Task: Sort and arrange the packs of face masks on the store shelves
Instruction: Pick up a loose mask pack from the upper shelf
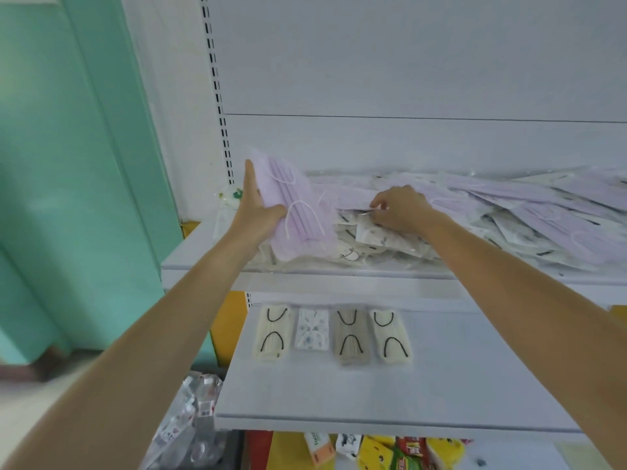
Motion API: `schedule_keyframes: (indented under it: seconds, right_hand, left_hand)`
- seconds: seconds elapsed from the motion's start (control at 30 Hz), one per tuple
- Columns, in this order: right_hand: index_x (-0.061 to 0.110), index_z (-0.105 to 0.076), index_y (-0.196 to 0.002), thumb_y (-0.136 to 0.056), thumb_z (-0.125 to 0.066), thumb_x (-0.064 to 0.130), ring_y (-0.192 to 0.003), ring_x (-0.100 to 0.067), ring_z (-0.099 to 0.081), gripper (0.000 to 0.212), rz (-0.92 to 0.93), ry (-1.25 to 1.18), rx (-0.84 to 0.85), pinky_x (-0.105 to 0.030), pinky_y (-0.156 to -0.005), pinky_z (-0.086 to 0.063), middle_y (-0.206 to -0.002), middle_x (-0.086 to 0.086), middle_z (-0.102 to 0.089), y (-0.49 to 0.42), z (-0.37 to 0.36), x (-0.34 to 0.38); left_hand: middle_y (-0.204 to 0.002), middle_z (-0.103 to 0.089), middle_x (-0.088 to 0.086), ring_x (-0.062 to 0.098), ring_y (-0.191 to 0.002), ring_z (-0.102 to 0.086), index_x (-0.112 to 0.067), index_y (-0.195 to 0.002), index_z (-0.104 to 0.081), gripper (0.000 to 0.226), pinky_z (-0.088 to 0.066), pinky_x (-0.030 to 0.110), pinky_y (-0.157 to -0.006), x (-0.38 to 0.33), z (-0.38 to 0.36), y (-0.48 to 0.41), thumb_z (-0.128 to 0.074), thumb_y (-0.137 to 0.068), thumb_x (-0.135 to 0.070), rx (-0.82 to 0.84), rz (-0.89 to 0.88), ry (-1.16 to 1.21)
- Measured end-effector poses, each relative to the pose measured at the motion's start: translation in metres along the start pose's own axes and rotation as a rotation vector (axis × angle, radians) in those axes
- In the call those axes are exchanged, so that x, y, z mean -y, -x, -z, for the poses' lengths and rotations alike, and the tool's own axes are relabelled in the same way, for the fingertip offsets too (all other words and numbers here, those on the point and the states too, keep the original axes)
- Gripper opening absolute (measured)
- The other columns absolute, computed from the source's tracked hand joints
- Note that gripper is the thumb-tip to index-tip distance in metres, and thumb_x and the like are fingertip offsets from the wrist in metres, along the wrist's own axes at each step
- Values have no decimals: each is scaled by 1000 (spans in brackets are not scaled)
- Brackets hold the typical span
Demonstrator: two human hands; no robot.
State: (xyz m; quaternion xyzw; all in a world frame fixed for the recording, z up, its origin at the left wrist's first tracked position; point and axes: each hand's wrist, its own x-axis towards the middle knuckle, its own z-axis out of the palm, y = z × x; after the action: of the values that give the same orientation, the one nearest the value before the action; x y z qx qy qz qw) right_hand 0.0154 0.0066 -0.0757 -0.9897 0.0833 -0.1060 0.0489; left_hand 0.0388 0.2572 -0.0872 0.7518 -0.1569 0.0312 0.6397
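- Two bare forearms reach up from the bottom corners. The left hand (258, 212) grips a stack of lilac pleated face masks with white ear loops (298, 212), thumb across the front and fingers behind, so that the stack tilts with its far end raised.
- Beyond both hands rises the white metal back panel (407, 62) of the store rack.
- Below the hands, a lower white shelf (458, 368) juts toward the camera.
- Directly under the hands, the upper white shelf (190, 256) carries a loose heap of clear-wrapped lilac and white patterned mask packs (509, 212). The heap spreads from between the hands far out past the right hand.
- The right hand (400, 208) lies on that heap with its fingers curled, fingertips pinching the edge of a clear-wrapped white pack (369, 232) just beside the lilac stack.
- Lower down, beneath the gap between the hands, four packs lie side by side on the lower shelf: a cream pack with black loops (273, 334), a white flower-print pack (312, 329), a grey-beige pack with black loops (352, 335) and a second cream pack (392, 335).
- Behind the left hand peeks a small green-and-white pack (232, 196).
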Motion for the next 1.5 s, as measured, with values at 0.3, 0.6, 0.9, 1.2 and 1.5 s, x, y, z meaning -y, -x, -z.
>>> schedule_keyframes:
  seconds: [0.3,0.6,0.9,1.2,1.5]
  right_hand:
    - [6,-50,-74,-89,-40,10,-70,-29,-46,19,-261,-265,-332,-29,-64,-34,-69,-11,-48,12,36,-17]
    - [19,-66,-111,-97,-45,29,-93,-11,-58,28,168,-577,-136,-16,-67,-33,-99,9,-63,59,27,60]
    - [18,-47,-132,-92,-56,26,-116,-14,-53,41,124,-699,-55,-17,-85,-37,-122,6,-56,46,13,54]
    - [24,-66,-110,-84,-64,40,-97,-15,-54,30,182,-342,20,-27,-79,-41,-108,1,-61,47,-7,70]
    - [25,-53,-122,-76,-62,62,-114,-20,-48,60,111,-191,75,-37,-96,-40,-119,3,-55,47,-13,81]
  left_hand:
    - [-148,-33,0,17,-129,-38,-20,-144,-33,56,-35,22,-91,5,-11,-5,-48,-92,-3,-33,24,-129]
    - [-119,-64,3,22,-110,-60,-17,-119,-59,60,-47,44,-97,-15,-32,-1,-52,-74,-57,141,105,155]
    - [-133,-50,2,22,-114,-55,-25,-148,-13,80,-46,37,-97,-5,4,-10,-51,-84,2,-109,-29,132]
    - [-141,-42,1,15,-111,-47,-20,-140,-42,55,-38,23,-91,10,49,1,-41,-90,2,-211,99,-18]
    - [-132,-45,1,19,-110,-49,-19,-137,-46,52,-40,26,-93,12,67,5,-41,-90,1,-227,147,-40]
